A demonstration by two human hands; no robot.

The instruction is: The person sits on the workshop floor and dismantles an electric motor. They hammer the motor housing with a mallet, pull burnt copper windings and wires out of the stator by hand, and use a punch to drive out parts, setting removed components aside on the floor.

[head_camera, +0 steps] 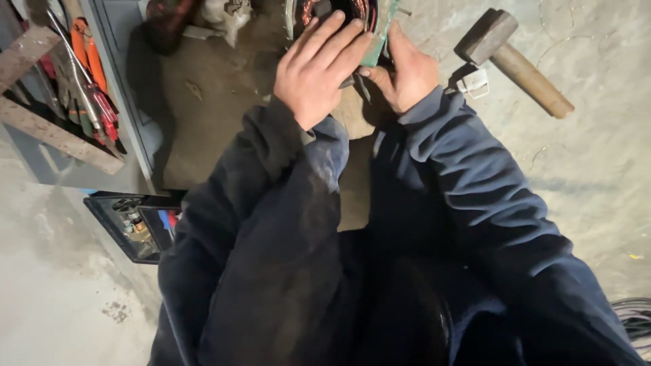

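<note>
Copper windings show inside the motor stator (339,12) at the floor's far edge; left hand (319,68) lies spread flat over it, right hand (405,71) pinches its green rim. Hammer (515,61) lies untouched nearby

Floor (597,169): bare grey concrete, stained and dusty, carrying everything we list here.

On it we count: one hammer (514,61) with a wooden handle and a dark metal head, lying flat toward the far right; one small white clip-like piece (476,83) just beside the hammer's head; thin stray wires (553,152) scattered near the hammer; one coil of dark cable (634,318) at the near right edge; one open black box (132,227) with small parts inside, at the left; one grey tray of hand tools (74,102) with red and orange handles, at the far left corner.
</note>
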